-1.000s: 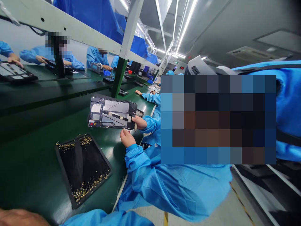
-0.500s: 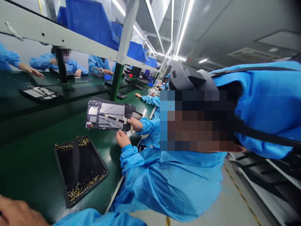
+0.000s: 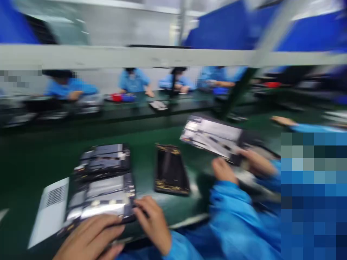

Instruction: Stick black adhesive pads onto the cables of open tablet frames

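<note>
Two opened tablets lie one behind the other on the green bench: the nearer tablet (image 3: 105, 191) shows silvery inner parts, and the farther tablet (image 3: 105, 157) sits just beyond it. My left hand (image 3: 92, 236) reaches over the nearer tablet's front edge, fingers stretched out; its fingertips are blurred. At that tablet's right front corner, my right hand (image 3: 154, 222) pinches the edge between thumb and fingers. A white sheet with a printed code (image 3: 50, 211) lies to the left. Motion blur hides the fine parts.
Right of the tablets lies a black tray (image 3: 172, 169) with small gold-coloured pieces along its ends. A co-worker beside me holds another opened tablet (image 3: 214, 135). A pale rail (image 3: 121, 57) crosses above the bench, with blue bins (image 3: 222, 27) over it. Several people sit opposite.
My view has swung left and down from the co-worker to the bench before me. Both my hands and the two opened tablets now show. The co-worker still holds a tablet.
</note>
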{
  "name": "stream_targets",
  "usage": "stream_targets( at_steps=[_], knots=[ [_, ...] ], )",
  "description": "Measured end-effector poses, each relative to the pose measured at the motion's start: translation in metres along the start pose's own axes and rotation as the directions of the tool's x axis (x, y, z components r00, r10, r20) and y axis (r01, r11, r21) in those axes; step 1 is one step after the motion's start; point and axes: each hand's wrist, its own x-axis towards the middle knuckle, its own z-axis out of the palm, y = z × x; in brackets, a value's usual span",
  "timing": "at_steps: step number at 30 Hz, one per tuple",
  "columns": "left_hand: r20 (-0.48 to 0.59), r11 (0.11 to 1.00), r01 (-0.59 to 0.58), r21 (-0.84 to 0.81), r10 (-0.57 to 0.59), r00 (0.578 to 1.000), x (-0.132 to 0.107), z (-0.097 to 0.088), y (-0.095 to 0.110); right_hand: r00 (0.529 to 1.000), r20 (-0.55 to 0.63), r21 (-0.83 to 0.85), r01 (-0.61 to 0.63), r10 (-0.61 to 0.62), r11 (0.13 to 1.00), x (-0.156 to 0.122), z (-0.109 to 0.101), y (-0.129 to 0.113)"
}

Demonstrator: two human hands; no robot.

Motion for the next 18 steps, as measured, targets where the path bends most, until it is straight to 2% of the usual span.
stream_targets(
  at_steps=[1, 2, 3, 4, 5, 6, 8, 9, 12, 14, 15, 17, 18],
  knots=[
    [0.07, 0.995, -0.1, 0.031, 0.098, 0.993, -0.014, -0.026, -0.018, 1.0, 0.009, 0.011, 0.006, -0.007, 1.0, -0.003, -0.007, 0.004],
    [0.155, 0.971, -0.229, 0.067, 0.216, 0.964, -0.025, -0.047, -0.035, 0.998, 0.008, 0.015, 0.057, -0.057, 0.998, -0.003, -0.012, 0.009],
    [0.221, 0.932, -0.346, 0.109, 0.316, 0.922, -0.03, -0.062, -0.051, 0.993, 0.02, 0.018, 0.117, -0.117, 0.993, -0.001, -0.015, 0.013],
    [0.242, 0.893, -0.42, 0.162, 0.377, 0.894, -0.03, -0.075, -0.069, 0.984, 0.034, 0.015, 0.175, -0.176, 0.984, 0.002, -0.016, 0.016],
    [0.207, 0.869, -0.442, 0.222, 0.401, 0.892, -0.026, -0.086, -0.087, 0.971, 0.062, 0.007, 0.23, -0.23, 0.973, 0.006, -0.015, 0.016],
    [0.126, 0.87, -0.412, 0.27, 0.392, 0.911, -0.018, -0.095, -0.106, 0.958, 0.101, -0.003, 0.272, -0.27, 0.962, 0.01, -0.013, 0.012],
    [-0.014, 0.891, -0.339, 0.301, 0.36, 0.933, 0.006, -0.109, -0.142, 0.929, 0.199, -0.028, 0.323, -0.311, 0.946, 0.021, -0.003, -0.006],
    [-0.044, 0.899, -0.323, 0.296, 0.351, 0.935, 0.02, -0.114, -0.159, 0.913, 0.252, -0.044, 0.341, -0.32, 0.939, 0.028, 0.005, -0.019],
    [-0.023, 0.906, -0.337, 0.254, 0.354, 0.935, 0.062, -0.116, -0.199, 0.839, 0.421, -0.116, 0.428, -0.346, 0.896, 0.06, 0.047, -0.061],
    [0.018, 0.905, -0.362, 0.222, 0.367, 0.93, 0.085, -0.11, -0.217, 0.748, 0.557, -0.176, 0.531, -0.361, 0.829, 0.085, 0.089, -0.083],
    [0.03, 0.906, -0.369, 0.209, 0.371, 0.928, 0.094, -0.105, -0.224, 0.687, 0.63, -0.197, 0.591, -0.361, 0.782, 0.097, 0.112, -0.09],
    [0.033, 0.909, -0.373, 0.188, 0.374, 0.927, 0.106, -0.097, -0.234, 0.58, 0.749, -0.237, 0.686, -0.32, 0.688, 0.117, 0.159, -0.096],
    [0.027, 0.91, -0.373, 0.18, 0.375, 0.927, 0.11, -0.094, -0.239, 0.558, 0.775, -0.25, 0.702, -0.297, 0.666, 0.125, 0.181, -0.095]
  ],
)
